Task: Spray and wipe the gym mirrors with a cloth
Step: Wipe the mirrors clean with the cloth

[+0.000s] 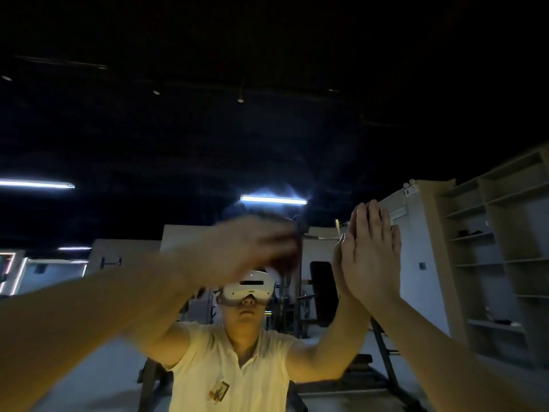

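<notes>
Mirror (267,129): filled the view. Right hand (371,254): flat against it, fingers straight. Left hand (246,248): raised to its left, blurred; grip could not be told.

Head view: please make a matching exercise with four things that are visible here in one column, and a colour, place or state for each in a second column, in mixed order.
Column one:
1. left hand
2. right hand
3. headset
4. shelves

Column two:
A. white
B. flat, fingers straight
C. blurred
D. at the right edge of the view

Pairs: 1-C, 2-B, 3-A, 4-D
</notes>
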### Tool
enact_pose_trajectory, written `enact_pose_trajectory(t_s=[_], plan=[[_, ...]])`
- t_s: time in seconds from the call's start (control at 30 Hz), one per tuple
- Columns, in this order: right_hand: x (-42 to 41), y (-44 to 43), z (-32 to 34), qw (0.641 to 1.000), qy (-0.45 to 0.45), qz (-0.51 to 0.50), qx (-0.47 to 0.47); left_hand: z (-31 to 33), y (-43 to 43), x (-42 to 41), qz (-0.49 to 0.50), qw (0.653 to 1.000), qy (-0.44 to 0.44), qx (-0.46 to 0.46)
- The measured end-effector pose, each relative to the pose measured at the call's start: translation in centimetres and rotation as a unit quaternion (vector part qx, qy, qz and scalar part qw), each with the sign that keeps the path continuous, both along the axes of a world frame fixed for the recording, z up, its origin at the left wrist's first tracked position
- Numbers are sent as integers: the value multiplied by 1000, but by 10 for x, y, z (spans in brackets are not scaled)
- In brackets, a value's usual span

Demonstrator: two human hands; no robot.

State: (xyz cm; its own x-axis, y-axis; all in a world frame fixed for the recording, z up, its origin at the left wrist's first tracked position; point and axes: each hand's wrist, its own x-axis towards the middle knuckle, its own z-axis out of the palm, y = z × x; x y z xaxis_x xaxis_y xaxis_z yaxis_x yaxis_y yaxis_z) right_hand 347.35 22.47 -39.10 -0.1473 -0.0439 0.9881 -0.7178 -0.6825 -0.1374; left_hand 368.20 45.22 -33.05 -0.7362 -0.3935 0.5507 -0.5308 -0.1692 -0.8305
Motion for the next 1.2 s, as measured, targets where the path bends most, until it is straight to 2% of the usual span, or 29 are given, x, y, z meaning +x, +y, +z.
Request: enact_pose_trajectory(t_s=[0.07, 0.1, 0.13, 0.17, 0.23, 0.3, 0.33, 0.4, 0.47, 0.53, 0.6, 0.67, 0.73, 0.83, 0.9, 0.97, 1.03, 1.1, 1.17, 1.2], plan=[[1, 3, 1, 1000, 3, -9, 14, 13, 7, 14, -10, 987, 154, -44], [0, 5, 1, 1000, 9, -11, 19, 18, 7, 19, -19, 965, 249, -83], [0, 8, 2, 1000, 15, -11, 20, 13, 5, 12, -18, 944, 310, -107], [-1, 12, 3, 1000, 18, -7, 22, 1, -5, 4, -23, 935, 332, -126], [-4, 21, 4, 999, 21, 0, 35, -45, -21, -17, -37, 953, 284, -101], [-5, 27, 5, 998, 24, 10, 56, -89, -18, -24, -2, 984, 176, -18], [-6, 32, 6, 997, 29, 20, 68, -98, -11, -19, 28, 989, 141, 32], [-5, 46, 1, 995, 47, 42, 75, -86, 10, -6, 71, 995, 32, 67], [1, 62, -12, 994, 78, 62, 55, -56, 24, 10, 126, 990, -22, 56], [7, 79, -28, 989, 124, 77, 26, -20, 41, 35, 148, 987, 55, -8], [15, 89, -43, 984, 160, 73, -5, 3, 52, 49, 134, 967, 198, -83], [25, 92, -56, 983, 170, 63, -26, 0, 41, 41, 103, 938, 307, -127], [34, 91, -66, 985, 160, 67, -14, -26, 21, 18, 60, 926, 345, -140], [45, 88, -78, 985, 162, 55, 6, -101, -4, -3, 23, 958, 280, -63], [44, 87, -78, 983, 168, 70, 16, -150, -2, -4, 42, 974, 223, 0], [40, 88, -76, 979, 185, 77, 21, -170, 9, 4, 89, 984, 146, 43], [36, 89, -76, 977, 201, 71, 28, -161, 26, 17, 146, 984, 46, 95], [38, 91, -75, 977, 199, 69, 38, -129, 44, 32, 173, 979, -11, 103], [42, 94, -76, 978, 187, 76, 47, -94, 59, 43, 196, 979, 27, 51], [45, 94, -77, 979, 182, 78, 50, -79, 64, 48, 198, 976, 89, 5]])
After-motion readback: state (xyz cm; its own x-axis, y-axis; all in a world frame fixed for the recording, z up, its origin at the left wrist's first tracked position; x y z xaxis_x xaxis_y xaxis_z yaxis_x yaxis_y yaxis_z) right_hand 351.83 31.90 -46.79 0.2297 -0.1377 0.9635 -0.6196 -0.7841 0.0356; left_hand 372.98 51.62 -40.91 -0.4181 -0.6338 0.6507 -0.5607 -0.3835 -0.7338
